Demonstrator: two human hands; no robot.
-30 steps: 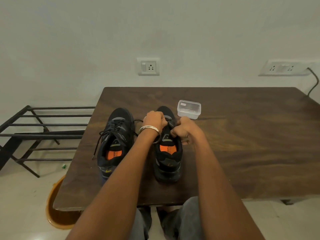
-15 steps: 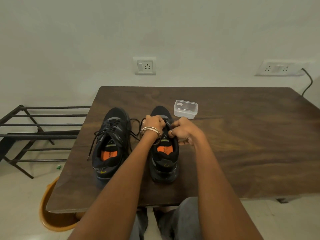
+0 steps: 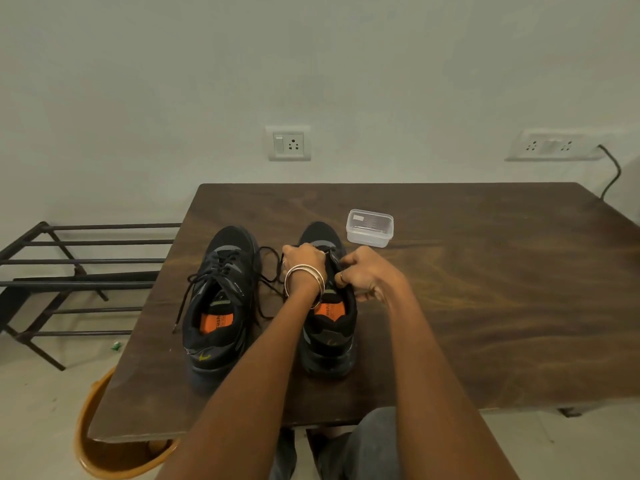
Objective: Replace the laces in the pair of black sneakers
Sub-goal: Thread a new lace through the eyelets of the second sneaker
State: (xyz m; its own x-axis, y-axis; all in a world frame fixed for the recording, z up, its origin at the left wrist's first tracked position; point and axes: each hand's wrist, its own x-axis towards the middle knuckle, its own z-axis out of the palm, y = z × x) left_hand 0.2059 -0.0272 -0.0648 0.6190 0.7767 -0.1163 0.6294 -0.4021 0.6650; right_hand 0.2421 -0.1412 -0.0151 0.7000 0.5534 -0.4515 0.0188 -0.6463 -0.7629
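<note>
Left hand [image 3: 303,259]: curled over the lace area of the right-hand sneaker [image 3: 327,306], fingers bent round what looks like its lace; thin metal bangles [image 3: 304,282] circle the wrist.
Right hand [image 3: 363,275]: also curled, pinching at the eyelet row on the far side of the same shoe; what sits between the fingertips is too small to make out.
Right-hand sneaker: stands upright on the table [image 3: 485,289], toe toward the wall, orange insole showing in the opening.
Its lace [image 3: 268,271]: thin black cord, looping loose off the shoe's left side onto the tabletop.
Left-hand sneaker [image 3: 220,306]: just left of the worked shoe, apart from it, laced and untied, one lace end [image 3: 181,306] trailing off its left side.
Plastic box [image 3: 370,227]: small, clear, lidded, rounded corners, just beyond and right of the worked shoe's toe; contents not readable.
Materials: matte black mesh and synthetic uppers, chunky rubbery soles; dark, glossy wood-grain tabletop.
Risk, snag: a hard tug with the lace crossed in an eyelet would likely jam it or fray the tip.
Risk, slide: the smooth tabletop gives little grip, so a one-sided pull may drag the shoe toward the other sneaker.
Risk, tangle: the slack loops lie between the two shoes and may catch the neighbour's trailing end.
</note>
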